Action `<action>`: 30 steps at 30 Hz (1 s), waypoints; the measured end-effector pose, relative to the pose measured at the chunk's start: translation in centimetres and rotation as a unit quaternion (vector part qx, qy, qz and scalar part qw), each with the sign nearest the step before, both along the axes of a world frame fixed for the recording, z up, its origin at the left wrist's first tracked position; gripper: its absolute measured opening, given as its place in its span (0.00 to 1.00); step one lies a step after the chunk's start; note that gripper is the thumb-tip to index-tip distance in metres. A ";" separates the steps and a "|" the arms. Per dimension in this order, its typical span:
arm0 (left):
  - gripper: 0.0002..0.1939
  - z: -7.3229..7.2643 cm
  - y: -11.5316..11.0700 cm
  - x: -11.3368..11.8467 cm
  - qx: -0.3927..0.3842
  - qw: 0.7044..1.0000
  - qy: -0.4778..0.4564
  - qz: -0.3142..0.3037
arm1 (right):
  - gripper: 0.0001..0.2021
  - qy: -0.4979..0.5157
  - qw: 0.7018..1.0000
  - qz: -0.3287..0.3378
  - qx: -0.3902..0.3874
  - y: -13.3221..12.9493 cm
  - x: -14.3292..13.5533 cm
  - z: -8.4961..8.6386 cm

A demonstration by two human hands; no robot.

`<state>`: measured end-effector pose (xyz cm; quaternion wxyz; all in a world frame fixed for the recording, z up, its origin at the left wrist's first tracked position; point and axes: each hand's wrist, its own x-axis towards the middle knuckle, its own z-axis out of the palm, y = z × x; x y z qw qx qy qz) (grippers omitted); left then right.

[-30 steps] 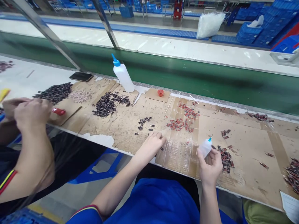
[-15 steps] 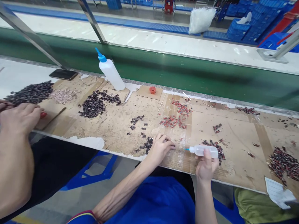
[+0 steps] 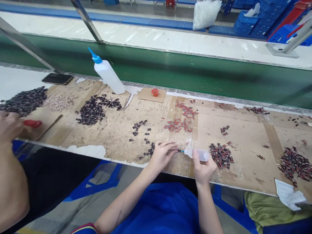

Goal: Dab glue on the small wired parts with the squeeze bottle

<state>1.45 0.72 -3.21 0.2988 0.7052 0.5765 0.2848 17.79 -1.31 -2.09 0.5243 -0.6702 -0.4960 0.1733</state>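
Head view: the small squeeze bottle [image 3: 202, 155] is in the right hand [image 3: 205, 169], just above the bench [image 3: 126, 128]. It lies on its side in the air, and its thin blue tip points at the left hand [image 3: 162, 155]. The right fingers are closed around the bottle. The left fingers are pinched on a tiny dark piece [image 3: 179, 150], right by the blue tip.

Brown cardboard [image 3: 246, 130] covers much of the bench, with shiny tape, torn edges and dark spots. Beside the right hand is a heap of red and black bits [image 3: 221, 156], and a bigger dark red heap [image 3: 294, 164] is near the right edge. Past the hands are loose red bits [image 3: 173, 125], a thin stick [image 3: 165, 105] and a little red cup [image 3: 155, 92] on a cardboard square. A big white bottle [image 3: 109, 76] with a blue top stands near a black heap [image 3: 91, 112]. Farther left are pale pink bits [image 3: 58, 102], another black heap [image 3: 24, 101] and a black phone [image 3: 58, 79]. Another person's hand [image 3: 9, 126] is by a red thing [image 3: 32, 123].

Behind the bench runs a long green strip [image 3: 170, 74], then a white ledge [image 3: 151, 40]. In the room beyond are a puffy clear bag [image 3: 206, 14] and blue crates [image 3: 246, 22]. Blue stool legs [image 3: 104, 182] show below, and green cloth [image 3: 258, 208] is at the lower right.
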 end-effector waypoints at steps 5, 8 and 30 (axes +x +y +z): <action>0.07 0.0 0.1 -0.1 -0.005 1.000 -0.009 0.001 | 0.18 -0.038 0.999 0.008 0.000 0.1 0.2 -0.2; 0.07 0.0 0.1 -0.1 -0.006 1.000 -0.007 -0.001 | 0.18 -0.046 0.999 0.011 -0.002 0.2 0.2 -0.2; 0.06 0.8 0.2 0.1 -0.052 0.999 -0.014 0.011 | 0.16 0.046 0.998 -0.036 0.014 -0.1 0.2 -1.1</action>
